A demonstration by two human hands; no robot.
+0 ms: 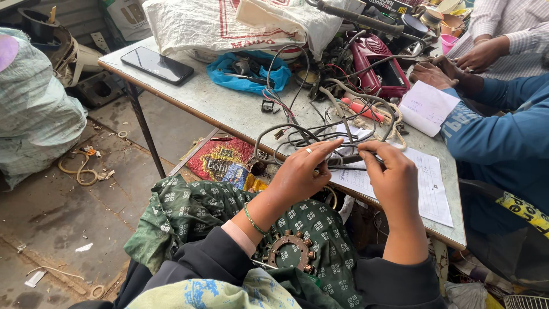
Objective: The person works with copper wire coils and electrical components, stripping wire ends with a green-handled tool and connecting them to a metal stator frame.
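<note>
Both hands pinching thin wires at the table edge

Left hand and right hand have fingertips closed on a dark wire over the white paper sheet, rest of the wire tangle spreading toward 12 o'clock. Round stator ring sits in the lap at 6 o'clock, black phone way off at 10 o'clock

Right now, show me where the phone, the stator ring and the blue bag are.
phone (157, 64), head view, middle of its dark screen.
stator ring (290, 252), head view, on the ring's left side, in the lap.
blue bag (240, 80), head view, on its front fold.
</note>
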